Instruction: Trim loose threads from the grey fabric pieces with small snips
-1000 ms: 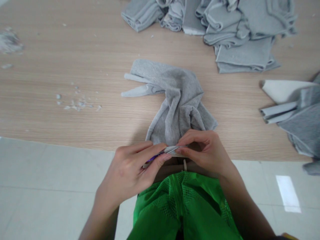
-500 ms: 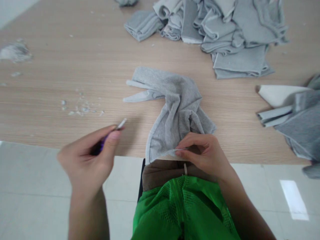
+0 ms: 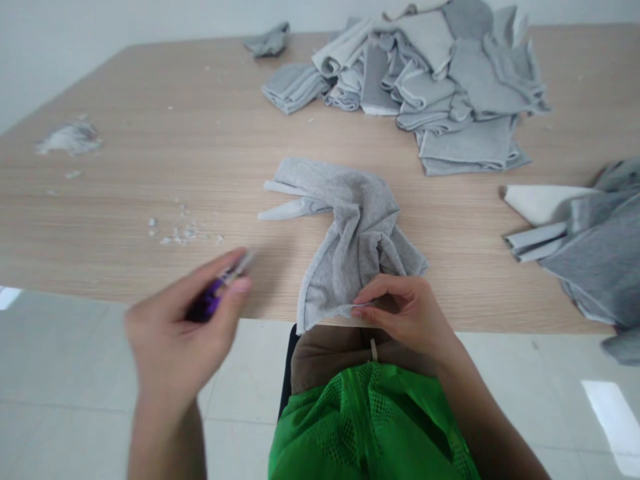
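In my left hand [image 3: 185,327] is a small cutting tool with a purple handle and a short metal tip, which looks like thread snips [image 3: 213,297]. The fingers are wrapped around it, and its tip points up and to the right, apart from the cloth. A light grey cloth piece [image 3: 345,260] with a stitched hem lies crumpled at the table's front edge, one corner hanging slightly over. My right hand [image 3: 405,303] pinches that hem between thumb and forefinger. Two pale strips of the cloth stick out at its upper left.
Folded grey cloths [image 3: 450,93] form a heap at the back of the wooden table [image 3: 200,147]. More grey cloth [image 3: 600,233] overhangs the front edge at right. Thread scraps [image 3: 185,232] lie left of centre, a larger lint pile [image 3: 70,137] farther left. One small cloth [image 3: 269,41] sits at the back.
The view has tilted up, so the table's back edge now shows. My left hand has turned slightly, exposing more of the purple handle. My right hand keeps its pinch on the hem.
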`<state>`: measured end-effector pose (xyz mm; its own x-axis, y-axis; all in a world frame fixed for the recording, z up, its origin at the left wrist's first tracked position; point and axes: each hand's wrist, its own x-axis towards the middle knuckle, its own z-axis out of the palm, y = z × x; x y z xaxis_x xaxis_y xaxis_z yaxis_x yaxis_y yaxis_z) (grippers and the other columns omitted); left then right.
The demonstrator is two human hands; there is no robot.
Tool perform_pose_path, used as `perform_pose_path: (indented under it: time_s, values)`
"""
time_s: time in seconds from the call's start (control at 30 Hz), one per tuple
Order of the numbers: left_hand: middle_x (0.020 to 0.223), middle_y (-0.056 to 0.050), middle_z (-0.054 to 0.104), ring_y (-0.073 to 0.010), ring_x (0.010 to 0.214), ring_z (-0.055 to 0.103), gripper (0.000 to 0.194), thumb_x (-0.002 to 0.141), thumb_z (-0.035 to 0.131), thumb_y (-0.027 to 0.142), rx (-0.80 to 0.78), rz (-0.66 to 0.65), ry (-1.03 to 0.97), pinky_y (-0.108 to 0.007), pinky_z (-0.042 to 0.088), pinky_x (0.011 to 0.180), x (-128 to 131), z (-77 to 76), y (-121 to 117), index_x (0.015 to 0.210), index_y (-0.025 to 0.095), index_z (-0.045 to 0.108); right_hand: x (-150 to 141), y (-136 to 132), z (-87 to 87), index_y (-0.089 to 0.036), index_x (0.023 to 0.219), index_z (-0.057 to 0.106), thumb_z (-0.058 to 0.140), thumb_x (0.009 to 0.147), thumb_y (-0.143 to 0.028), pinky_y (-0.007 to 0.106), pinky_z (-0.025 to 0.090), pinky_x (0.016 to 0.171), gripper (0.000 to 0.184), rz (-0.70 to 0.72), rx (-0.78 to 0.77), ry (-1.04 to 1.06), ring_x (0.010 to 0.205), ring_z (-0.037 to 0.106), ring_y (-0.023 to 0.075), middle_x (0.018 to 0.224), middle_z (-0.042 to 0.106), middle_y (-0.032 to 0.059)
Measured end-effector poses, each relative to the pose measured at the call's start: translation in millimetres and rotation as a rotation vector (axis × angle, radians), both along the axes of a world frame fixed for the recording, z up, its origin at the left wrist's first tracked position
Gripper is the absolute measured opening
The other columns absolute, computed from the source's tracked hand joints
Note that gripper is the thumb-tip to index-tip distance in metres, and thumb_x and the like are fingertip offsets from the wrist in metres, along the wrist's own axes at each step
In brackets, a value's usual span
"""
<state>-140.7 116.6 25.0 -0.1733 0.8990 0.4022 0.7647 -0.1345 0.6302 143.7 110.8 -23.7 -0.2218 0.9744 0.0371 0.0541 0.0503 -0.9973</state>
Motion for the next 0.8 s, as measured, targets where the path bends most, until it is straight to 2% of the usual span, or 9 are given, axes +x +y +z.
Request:
perform_pose_path:
  time_s: [0.07,0.13,0.2,0.27,0.37,0.47,0.63,0.8]
  values:
    - [0.109,-0.001,0.078,-0.0208,0.093,0.073,0.037,0.08,0.077,0.036,-0.08,-0.203,-0.046,-0.031,0.057,0.084,30.0,-3.4,-11.0,0.115,0.025,0.075,-0.4,0.3,0.3,-0.021,0.079,0.078,0.082,0.077,-0.027,0.026,0.051,0.067,0.008,-0.014,0.011,-0.001,0.072,0.068,0.015,0.077,0.076,0.0013]
    - [0.107,-0.003,0.079,-0.0203,0.089,0.074,0.042,0.077,0.079,0.036,-0.172,-0.31,-0.149,-0.028,0.059,0.077,52.5,-7.7,-14.4,0.117,0.022,0.075,-0.9,0.8,0.5,-0.021,0.078,0.078,0.082,0.076,-0.028,0.026,0.051,0.067,0.009,-0.018,0.029,-0.001,0.072,0.068,0.0152,0.076,0.076,0.0016]
    - [0.102,-0.004,0.079,-0.0194,0.082,0.073,0.046,0.074,0.082,0.036,-0.264,-0.368,-0.228,-0.025,0.058,0.071,66.4,-12.6,-14.1,0.117,0.019,0.075,-1.3,1.6,-0.1,-0.02,0.079,0.078,0.082,0.076,-0.028,0.027,0.051,0.067,0.009,-0.017,0.056,-0.005,0.071,0.069,0.0155,0.077,0.076,0.002]
    - [0.093,-0.003,0.08,-0.0175,0.074,0.071,0.042,0.074,0.082,0.036,-0.347,-0.408,-0.242,-0.023,0.055,0.065,74.5,-18.3,-13.3,0.112,0.018,0.077,-1.5,2.7,-1.9,-0.02,0.08,0.079,0.081,0.077,-0.029,0.027,0.051,0.068,0.01,-0.017,0.08,-0.008,0.071,0.069,0.016,0.077,0.077,0.002]
    - [0.077,0.0,0.076,-0.0144,0.065,0.064,0.023,0.083,0.074,0.034,-0.384,-0.463,-0.188,-0.021,0.048,0.058,82.1,-27.6,-12.9,0.098,0.018,0.08,-1.2,4.6,-6.3,-0.021,0.082,0.079,0.079,0.078,-0.027,0.028,0.052,0.069,0.007,-0.012,0.114,-0.004,0.073,0.07,0.0169,0.078,0.077,0.0019]
    - [0.07,0.0,0.071,-0.0127,0.063,0.058,0.018,0.085,0.069,0.031,-0.334,-0.471,-0.232,-0.021,0.042,0.058,86.8,-33.9,-12.5,0.086,0.016,0.08,0.8,5.2,-9.6,-0.021,0.085,0.079,0.076,0.081,-0.029,0.03,0.053,0.072,0.009,0.018,0.15,-0.003,0.077,0.071,0.0187,0.081,0.078,0.0028]
    - [0.067,0.0,0.066,-0.0117,0.061,0.052,0.021,0.081,0.072,0.035,-0.301,-0.439,-0.444,-0.021,0.039,0.056,84.5,-36.6,-9.9,0.08,0.015,0.077,15.6,5.9,-5.6,-0.022,0.094,0.078,0.076,0.081,-0.03,0.035,0.054,0.084,0.015,0.061,0.241,-0.067,0.089,0.072,0.0213,0.093,0.079,0.0044]
    - [0.053,0.002,0.053,-0.0091,0.05,0.041,0.034,0.08,0.073,0.045,-0.327,-0.48,-0.474,-0.021,0.031,0.048,75.4,-44.8,-0.9,0.066,0.014,0.07,34.8,19.2,-1.8,-0.023,0.106,0.076,0.07,0.08,-0.014,0.039,0.054,0.092,0.028,0.143,0.375,-0.3,0.099,0.072,0.023,0.104,0.078,0.0055]
